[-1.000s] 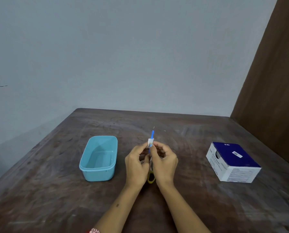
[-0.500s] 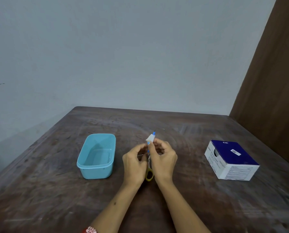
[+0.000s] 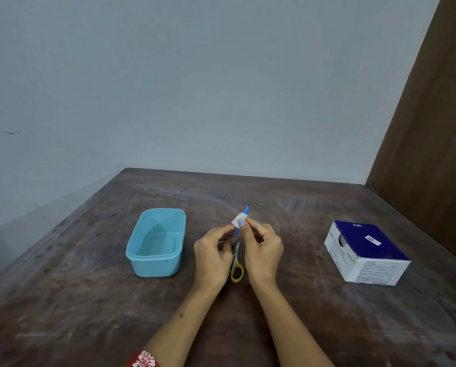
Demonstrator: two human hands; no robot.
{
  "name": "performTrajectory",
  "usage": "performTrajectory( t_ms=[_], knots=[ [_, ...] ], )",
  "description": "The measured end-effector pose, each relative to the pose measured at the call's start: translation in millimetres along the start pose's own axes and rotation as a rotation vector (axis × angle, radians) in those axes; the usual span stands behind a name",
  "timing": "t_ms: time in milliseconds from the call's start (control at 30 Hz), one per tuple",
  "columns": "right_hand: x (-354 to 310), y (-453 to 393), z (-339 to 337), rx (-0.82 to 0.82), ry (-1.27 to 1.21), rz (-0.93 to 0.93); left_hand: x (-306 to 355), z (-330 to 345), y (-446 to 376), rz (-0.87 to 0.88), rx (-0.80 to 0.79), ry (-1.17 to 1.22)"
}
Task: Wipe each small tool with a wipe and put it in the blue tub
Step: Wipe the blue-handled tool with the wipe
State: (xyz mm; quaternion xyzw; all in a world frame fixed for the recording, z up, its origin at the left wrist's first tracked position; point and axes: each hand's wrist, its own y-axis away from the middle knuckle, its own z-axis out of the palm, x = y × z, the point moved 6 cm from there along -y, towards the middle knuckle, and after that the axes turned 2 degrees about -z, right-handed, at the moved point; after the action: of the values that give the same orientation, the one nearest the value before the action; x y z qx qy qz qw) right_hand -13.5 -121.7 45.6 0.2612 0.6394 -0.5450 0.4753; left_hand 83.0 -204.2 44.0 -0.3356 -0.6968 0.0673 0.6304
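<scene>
At the table's middle my left hand (image 3: 213, 254) holds the lower end of a thin blue tool (image 3: 245, 211) with a dark pointed tip, tilted up and to the right. My right hand (image 3: 262, 247) pinches a small white wipe (image 3: 238, 219) around the tool's shaft. Small scissors with a yellow handle (image 3: 237, 271) lie on the table between and under my hands, partly hidden. The light blue tub (image 3: 179, 235) stands to the left of my hands, with nothing visible inside.
A white and dark blue cardboard box (image 3: 364, 252) sits on the right of the dark wooden table (image 3: 89, 300). A brown panel (image 3: 433, 128) rises at the far right, a pale wall behind.
The wipe has slid along the blue tool's shaft, up toward the tip and back down a little. Both hands stay in about the same spot.
</scene>
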Motion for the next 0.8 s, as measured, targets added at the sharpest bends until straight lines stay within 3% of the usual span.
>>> performTrajectory(
  t_ms=[467,667,800],
  knots=[
    [5,1,0,0.025,-0.078,0.106,1,1,2,0.012,-0.028,0.007],
    [-3,1,-6,0.094,-0.058,0.054,3,3,7,0.019,-0.071,0.018],
    [-4,2,-3,0.032,-0.033,0.074,-1,2,4,-0.005,-0.042,0.028]
  ],
)
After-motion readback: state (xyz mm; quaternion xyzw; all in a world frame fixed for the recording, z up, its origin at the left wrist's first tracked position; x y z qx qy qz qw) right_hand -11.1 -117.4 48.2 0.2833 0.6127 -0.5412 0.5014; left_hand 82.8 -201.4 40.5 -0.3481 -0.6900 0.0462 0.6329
